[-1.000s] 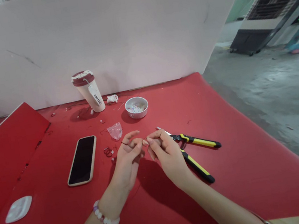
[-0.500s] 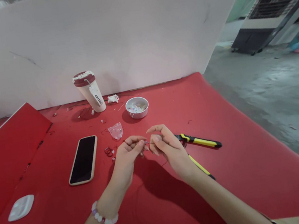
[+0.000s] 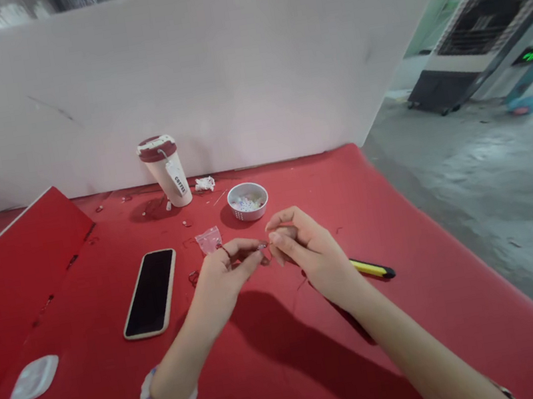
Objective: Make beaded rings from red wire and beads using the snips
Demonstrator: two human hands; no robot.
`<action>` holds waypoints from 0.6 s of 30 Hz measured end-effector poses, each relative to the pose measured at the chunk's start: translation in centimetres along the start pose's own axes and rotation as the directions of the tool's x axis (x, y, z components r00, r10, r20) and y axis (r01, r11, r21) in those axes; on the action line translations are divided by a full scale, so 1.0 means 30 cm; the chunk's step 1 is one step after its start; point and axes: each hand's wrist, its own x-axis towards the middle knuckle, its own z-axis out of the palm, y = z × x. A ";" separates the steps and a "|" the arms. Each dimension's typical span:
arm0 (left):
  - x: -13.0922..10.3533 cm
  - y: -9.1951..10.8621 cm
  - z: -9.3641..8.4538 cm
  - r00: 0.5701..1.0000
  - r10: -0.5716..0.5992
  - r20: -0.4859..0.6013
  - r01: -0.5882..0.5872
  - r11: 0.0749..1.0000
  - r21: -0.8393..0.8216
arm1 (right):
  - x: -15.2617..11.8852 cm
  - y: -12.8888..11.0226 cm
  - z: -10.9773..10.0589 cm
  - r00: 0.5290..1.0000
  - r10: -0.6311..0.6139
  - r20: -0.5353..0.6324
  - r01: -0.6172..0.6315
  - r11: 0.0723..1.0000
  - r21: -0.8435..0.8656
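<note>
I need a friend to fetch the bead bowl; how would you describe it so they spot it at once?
On the red table, look toward the white back wall. Right of the lidded coffee cup sits a small white bowl, the only round open dish, holding tiny pale beads.

From my remote seat this looks like a small craft workbench in a workshop or warehouse: a red felt-covered table (image 3: 401,218) against a plain white partition board (image 3: 226,71), bare grey concrete floor (image 3: 486,178), yellow-handled pliers (image 3: 373,269), and a small white bowl of beads (image 3: 247,200).
</note>
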 end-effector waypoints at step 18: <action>-0.004 0.287 0.036 0.893 0.430 -0.129 -0.425 0.903 0.065 | 0.057 -0.347 -0.017 0.885 -0.435 -0.163 0.349 0.854 -0.387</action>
